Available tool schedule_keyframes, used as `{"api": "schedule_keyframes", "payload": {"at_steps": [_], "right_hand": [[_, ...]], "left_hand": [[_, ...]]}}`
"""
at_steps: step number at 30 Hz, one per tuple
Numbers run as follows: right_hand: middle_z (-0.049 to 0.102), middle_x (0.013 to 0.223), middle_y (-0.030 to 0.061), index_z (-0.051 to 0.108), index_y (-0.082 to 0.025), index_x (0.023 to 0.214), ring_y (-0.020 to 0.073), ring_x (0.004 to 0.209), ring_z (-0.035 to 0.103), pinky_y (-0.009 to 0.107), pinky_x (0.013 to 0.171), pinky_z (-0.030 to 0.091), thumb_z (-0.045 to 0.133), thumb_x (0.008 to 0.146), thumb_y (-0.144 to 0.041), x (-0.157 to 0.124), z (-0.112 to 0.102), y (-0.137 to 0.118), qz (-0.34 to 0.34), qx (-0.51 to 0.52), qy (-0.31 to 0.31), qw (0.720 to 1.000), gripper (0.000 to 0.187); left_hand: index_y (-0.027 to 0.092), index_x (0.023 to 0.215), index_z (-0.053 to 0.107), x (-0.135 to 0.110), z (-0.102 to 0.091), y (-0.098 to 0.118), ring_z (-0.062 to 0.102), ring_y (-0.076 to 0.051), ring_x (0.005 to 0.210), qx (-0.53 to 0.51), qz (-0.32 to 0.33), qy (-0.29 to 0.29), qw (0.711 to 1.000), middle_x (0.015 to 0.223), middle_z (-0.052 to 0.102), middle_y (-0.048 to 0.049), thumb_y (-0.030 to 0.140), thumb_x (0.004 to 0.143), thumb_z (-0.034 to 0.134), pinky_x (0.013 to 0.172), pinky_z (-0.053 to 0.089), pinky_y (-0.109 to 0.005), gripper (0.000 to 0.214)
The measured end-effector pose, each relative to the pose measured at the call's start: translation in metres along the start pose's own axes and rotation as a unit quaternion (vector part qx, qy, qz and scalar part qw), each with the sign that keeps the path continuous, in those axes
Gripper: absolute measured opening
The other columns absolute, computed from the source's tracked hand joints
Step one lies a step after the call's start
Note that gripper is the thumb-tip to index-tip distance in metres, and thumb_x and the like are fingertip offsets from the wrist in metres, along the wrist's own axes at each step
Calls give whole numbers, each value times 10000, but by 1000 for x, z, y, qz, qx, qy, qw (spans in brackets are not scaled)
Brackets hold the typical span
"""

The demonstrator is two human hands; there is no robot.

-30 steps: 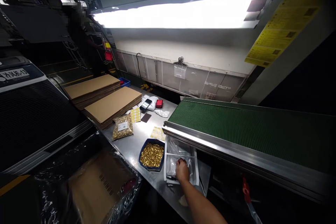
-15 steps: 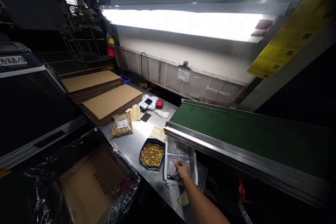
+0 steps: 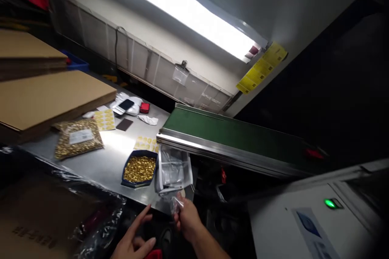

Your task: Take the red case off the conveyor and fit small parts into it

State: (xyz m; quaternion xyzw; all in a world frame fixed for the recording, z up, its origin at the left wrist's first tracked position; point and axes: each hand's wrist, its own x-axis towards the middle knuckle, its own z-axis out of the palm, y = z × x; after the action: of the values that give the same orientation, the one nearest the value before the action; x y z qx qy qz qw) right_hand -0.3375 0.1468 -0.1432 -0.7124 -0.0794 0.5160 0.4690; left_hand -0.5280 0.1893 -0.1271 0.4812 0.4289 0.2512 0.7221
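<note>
Pinched in my right hand [image 3: 189,219] is a small clear plastic bag [image 3: 176,206], held just off the table's front edge. My left hand [image 3: 135,236] is beside it on the left, fingers apart and holding nothing. Behind my right hand stands a white divided tray [image 3: 191,178] with clear plastic bags [image 3: 172,173] in it. Left of that tray, a dark blue bin [image 3: 127,184] is filled with small gold-coloured metal parts [image 3: 140,169].
A labelled bag of gold-coloured parts [image 3: 80,137] and cardboard stacks [image 3: 54,93] lie left. Yellow sticker sheets [image 3: 105,119], a phone-like device [image 3: 124,106] and a red box [image 3: 144,107] sit behind. A green conveyor [image 3: 219,133] runs right, near a white machine [image 3: 273,218].
My right hand has left the white tray and come toward me with a clear bag. My left hand has entered the view. The camera has turned right.
</note>
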Motion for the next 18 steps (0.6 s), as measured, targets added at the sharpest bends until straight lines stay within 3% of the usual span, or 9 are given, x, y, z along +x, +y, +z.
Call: {"api": "schedule_keyframes", "payload": {"at_steps": [2,3,5,6,9,11,14,16,18], "right_hand": [[434,385,-46,497,-180,644,54,274,317,168,274,204,471,690,-866,-36,1,13,20,-3,0,1000,689],[423,374,-39,508,-171,611,54,267,317,169,268,203,435,707,-875,-51,-1,18,20,-13,3,1000,714],[414,354,-15,512,-157,529,60,249,324,180,257,194,345,736,-888,-76,-10,25,12,-50,19,998,778],[417,348,-3,501,-157,497,64,242,326,186,254,186,295,750,-890,-86,-17,27,7,-65,32,997,803],[453,375,5,504,-159,533,69,257,339,188,276,185,244,786,-867,-111,-43,29,-12,-68,46,997,795],[530,477,1,581,-142,658,73,351,424,177,347,272,440,783,-807,-126,-59,29,-64,-90,38,993,691],[658,791,35,707,-141,868,122,685,589,204,617,447,770,699,-516,-148,-75,32,-174,-161,33,971,416],[675,853,47,740,-149,879,148,773,595,234,701,452,753,724,-368,-161,-83,39,-180,-163,33,970,269],[666,751,40,733,-134,823,148,695,579,244,644,434,689,753,-313,-172,-92,50,-139,-143,47,979,197]], "left_hand": [[277,1380,498,10,10,-3,499,-103,544,79,53,-113,989,1316,567,-77,430,743,757,593,465,-276,704],[263,1319,565,14,15,-2,530,-124,605,101,58,-174,978,1283,587,-70,428,785,721,625,456,-267,580],[199,1053,707,17,25,1,569,-178,748,111,38,-277,954,1062,666,-59,454,855,641,704,428,-259,330],[170,916,715,17,30,1,564,-194,783,105,23,-311,944,927,670,-51,471,878,606,721,408,-258,323],[135,711,611,10,44,-4,491,-172,691,71,-26,-364,928,676,567,-11,533,886,563,654,345,-256,437],[135,690,560,1,52,-12,438,-151,624,42,-61,-401,913,639,524,1,600,864,552,598,305,-252,496],[123,693,565,-15,60,-27,436,-150,615,4,-99,-447,889,646,532,-22,673,822,555,593,303,-255,565],[110,697,587,-25,64,-38,428,-145,601,-1,-114,-458,882,636,533,-33,668,821,558,584,296,-256,572],[101,679,595,-36,68,-48,414,-138,570,12,-119,-458,881,599,518,-34,657,837,540,559,270,-256,580]]}}
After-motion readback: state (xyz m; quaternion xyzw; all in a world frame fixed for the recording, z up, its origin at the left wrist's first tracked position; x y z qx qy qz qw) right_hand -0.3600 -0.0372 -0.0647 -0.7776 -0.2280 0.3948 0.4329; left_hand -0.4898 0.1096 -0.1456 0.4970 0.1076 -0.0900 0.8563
